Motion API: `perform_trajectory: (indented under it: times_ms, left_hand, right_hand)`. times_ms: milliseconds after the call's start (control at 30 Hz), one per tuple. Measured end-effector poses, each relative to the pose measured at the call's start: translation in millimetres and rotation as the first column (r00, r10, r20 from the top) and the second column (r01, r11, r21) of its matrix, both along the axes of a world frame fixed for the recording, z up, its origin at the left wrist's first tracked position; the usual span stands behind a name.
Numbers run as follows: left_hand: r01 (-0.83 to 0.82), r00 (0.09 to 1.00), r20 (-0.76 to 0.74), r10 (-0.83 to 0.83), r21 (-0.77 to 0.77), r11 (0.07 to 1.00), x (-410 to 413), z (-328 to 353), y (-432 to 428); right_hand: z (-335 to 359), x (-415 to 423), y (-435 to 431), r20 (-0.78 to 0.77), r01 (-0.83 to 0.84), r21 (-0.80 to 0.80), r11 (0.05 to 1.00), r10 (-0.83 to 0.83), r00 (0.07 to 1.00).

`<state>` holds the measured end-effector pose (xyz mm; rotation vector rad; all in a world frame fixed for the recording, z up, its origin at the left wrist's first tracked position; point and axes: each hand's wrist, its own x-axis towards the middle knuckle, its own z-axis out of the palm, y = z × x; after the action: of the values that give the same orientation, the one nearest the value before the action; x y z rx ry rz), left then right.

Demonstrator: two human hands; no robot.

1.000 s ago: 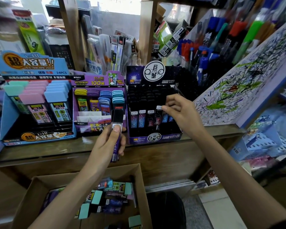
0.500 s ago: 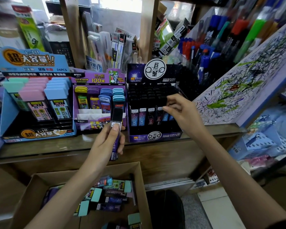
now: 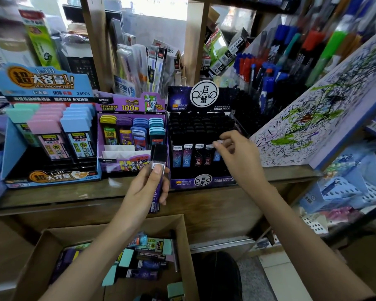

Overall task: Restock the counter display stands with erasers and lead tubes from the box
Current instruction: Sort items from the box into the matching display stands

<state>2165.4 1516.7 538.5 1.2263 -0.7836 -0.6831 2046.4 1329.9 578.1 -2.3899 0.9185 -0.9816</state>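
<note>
The left hand (image 3: 143,187) held a tube (image 3: 159,153) about upright over the near edge of the counter (image 3: 74,193), just in front of where the purple stand (image 3: 126,164) meets the black stand (image 3: 201,181). Thumb flat on the label under the black cap, fingers curled round the back of the purple body, so a firm pinch across its flat faces. The right hand (image 3: 241,158) was at the black stand's front row, right side, fingers curled w/ the tips on top of a front-row tube (image 3: 217,156). Too blurred there, so I couldn't tell if it pinched that one or only pressed it into its slot. More stock lay loose in the box (image 3: 28,266), near side, below the counter. The blue stand (image 3: 52,177) sat at the left, well apart from both hands. To my eye the held tube would be light, stiff plastic, smooth enough to slip, prob. w/ brittle leads inside, so no hard squeeze and no drops. Best hold, I'd say, is on the body's two broad faces just below the cap, not the cap itself, which might pull off. That leaves the bottom end free for a slot. The rows looked packed, so it'd likely need to go in straight, not tilted.
</note>
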Motion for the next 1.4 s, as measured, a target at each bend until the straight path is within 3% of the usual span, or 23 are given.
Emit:
perform_trajectory:
  times_ms: [67, 133, 267, 333, 500, 667, 833, 1067, 1300, 1400]
  left_hand:
    - [0.007, 1.000, -0.013, -0.007, -0.010, 1.000, 0, 3, 1]
    - [0.013, 1.000, -0.009, -0.013, -0.017, 1.000, 0, 6, 1]
    - [0.028, 0.997, 0.068, -0.027, -0.011, 1.000, -4, 10, 2]
    - [0.039, 0.995, 0.094, -0.039, -0.005, 0.999, -5, 10, 4]
    - [0.024, 0.998, 0.053, -0.028, 0.066, 0.998, 0, 9, 8]
    - [-0.051, 0.999, 0.001, 0.051, 0.067, 0.996, 7, 3, 4]
    - [-0.056, 0.998, 0.002, 0.056, 0.079, 0.995, 5, -1, -1]
    - [-0.046, 0.998, 0.041, 0.043, 0.078, 0.996, -4, -2, -9]
    - [-0.043, 0.997, 0.071, 0.036, 0.092, 0.995, -2, -4, -11]
    - [-0.025, 0.997, 0.077, 0.018, 0.088, 0.996, -4, -4, -11]
  right_hand:
    - [5, -2, 16, 0.136, -0.048, 0.018, 0.999, 0.045, 0.990]
    - [12, 2, 37, 0.233, -0.210, 0.173, 0.962, 0.167, 0.958]
    - [13, 19, 74, 0.333, -0.499, 0.458, 0.736, 0.378, 0.864]
    - [10, 26, 83, 0.361, -0.545, 0.482, 0.686, 0.411, 0.837]
    - [14, 22, 75, 0.395, -0.528, 0.529, 0.664, 0.357, 0.846]
    - [45, -11, 25, 0.494, -0.453, 0.445, 0.773, 0.210, 0.844]
    - [54, -34, -21, 0.308, -0.278, 0.215, 0.936, 0.205, 0.929]
    - [29, -32, -31, 0.123, -0.294, 0.157, 0.943, 0.277, 0.953]
    - [33, -25, -35, 0.045, -0.396, 0.242, 0.886, 0.397, 0.917]
    - [28, -22, -39, 0.071, -0.372, 0.277, 0.886, 0.367, 0.928]
